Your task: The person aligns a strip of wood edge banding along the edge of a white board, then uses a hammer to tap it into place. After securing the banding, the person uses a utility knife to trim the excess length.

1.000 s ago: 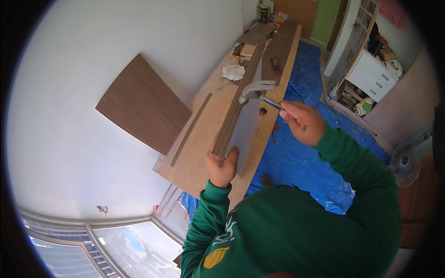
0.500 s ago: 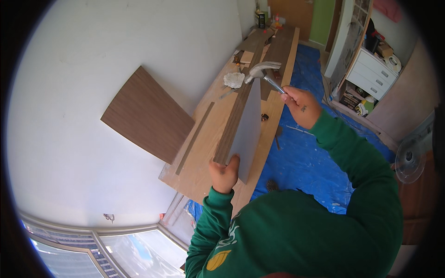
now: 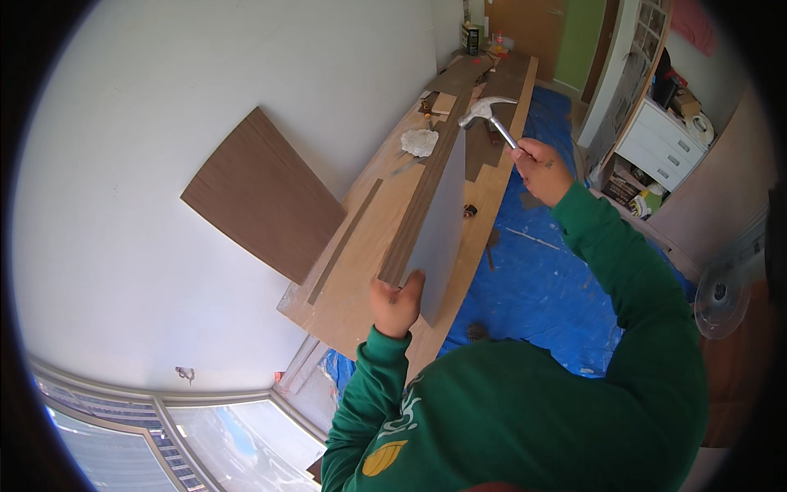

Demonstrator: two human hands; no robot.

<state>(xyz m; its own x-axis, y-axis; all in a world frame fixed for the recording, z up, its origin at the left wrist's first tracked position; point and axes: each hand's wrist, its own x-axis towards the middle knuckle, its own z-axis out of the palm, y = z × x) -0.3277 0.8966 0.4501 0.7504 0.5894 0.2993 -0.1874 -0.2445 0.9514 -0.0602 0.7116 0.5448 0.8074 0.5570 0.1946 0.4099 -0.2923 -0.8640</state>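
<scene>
Head view: the left hand [image 3: 395, 305] clasps the near end of a panel [image 3: 440, 225], thumb on its pale face, fingers mostly hidden round the end. The panel stands on its long side on the bench [image 3: 434, 328], its brown edge [image 3: 416, 209] facing up and running away from the person. The right hand [image 3: 541, 170] is closed round the handle of a hammer [image 3: 490, 109], striking face toward that edge, claw pointing away to the right. Whether the face touches the edge, I cannot tell.

The step in hand looks like tapping along the brown edge. The next move would seem to call for a steady left hold, with the hammer face kept flat to the edge so as not to mar it.

On the bench, a thin strip [image 3: 344, 243] lies left of the panel, well apart from it. Farther off are a white, rough-rimmed piece [image 3: 419, 143], brown offcuts and a dark can [image 3: 470, 39].

A brown board [image 3: 262, 197] leans on the white wall [image 3: 123, 164]. Blue sheeting [image 3: 533, 287] covers the floor at right; beyond it are 1 white drawer unit [image 3: 660, 143] and, lower, a clear round thing [image 3: 721, 305]. A window [image 3: 246, 435] is at lower left.
</scene>
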